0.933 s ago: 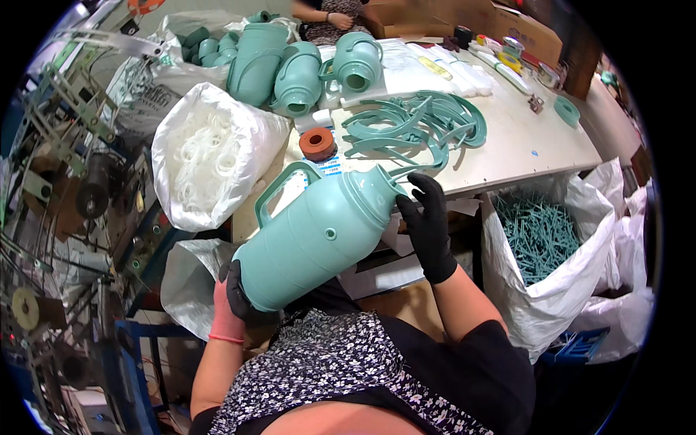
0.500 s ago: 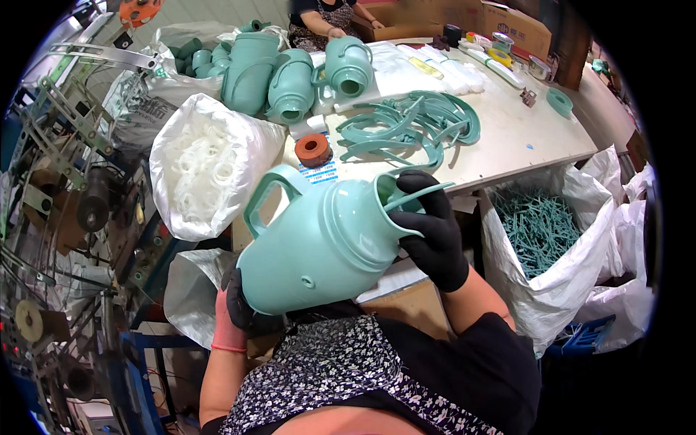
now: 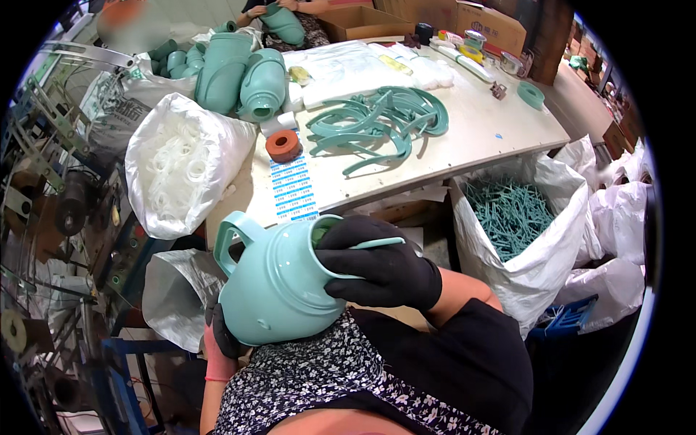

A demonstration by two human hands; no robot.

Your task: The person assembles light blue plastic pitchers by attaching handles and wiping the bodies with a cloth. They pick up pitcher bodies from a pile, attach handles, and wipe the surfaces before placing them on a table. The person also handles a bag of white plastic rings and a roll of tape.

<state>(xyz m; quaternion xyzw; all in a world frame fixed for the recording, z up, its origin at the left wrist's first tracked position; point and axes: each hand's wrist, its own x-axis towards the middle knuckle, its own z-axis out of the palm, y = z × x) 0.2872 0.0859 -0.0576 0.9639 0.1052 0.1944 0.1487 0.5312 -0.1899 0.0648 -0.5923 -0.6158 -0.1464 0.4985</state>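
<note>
I hold a large teal plastic jug body [image 3: 279,279] against my lap, its mouth turned up toward me. My left hand [image 3: 221,337], in a black glove, grips the jug from underneath at its lower left. My right hand [image 3: 377,264], also black-gloved, is closed over the jug's rim, with fingers reaching into the mouth. A thin teal strip [image 3: 380,243] runs under that hand along the rim. The jug's side handle [image 3: 233,233] points up and to the left.
A white table [image 3: 478,134] carries a pile of curved teal handles [image 3: 380,123], an orange tape roll [image 3: 283,145], a sheet of blue labels [image 3: 293,185] and more teal jug bodies [image 3: 243,80]. A bag of white rings [image 3: 177,170] stands left, a bag of teal rods [image 3: 511,214] right. Another person's hands [image 3: 279,11] work across the table.
The jug has tipped from lying slanted to mouth-up and come closer to my body. My right hand moved from its side onto the rim and into the mouth.
</note>
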